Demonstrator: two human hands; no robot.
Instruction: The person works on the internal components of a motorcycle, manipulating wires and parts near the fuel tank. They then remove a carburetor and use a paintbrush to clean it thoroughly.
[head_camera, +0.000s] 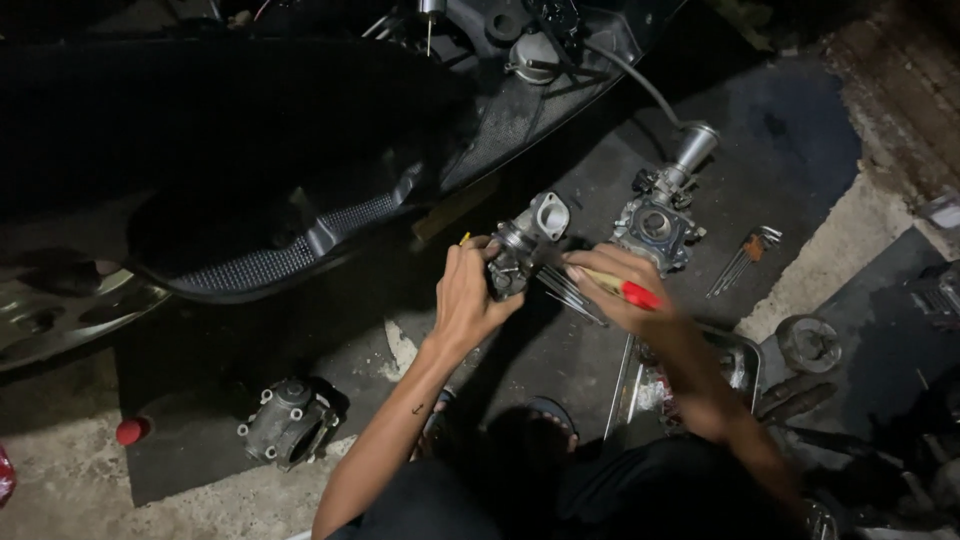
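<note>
My left hand grips a small grey metal engine part with a round flange, a carburetor-like body, held up above the floor. My right hand holds a screwdriver with a red and yellow handle, its tip pointed toward the part. A second carburetor body with a silver cylinder and a cable lies on the dark mat just beyond my right hand.
A scooter's black body panel fills the upper left. A grey cylinder part and a red cap lie lower left. A set of hex keys, a metal tray and a round metal piece sit to the right.
</note>
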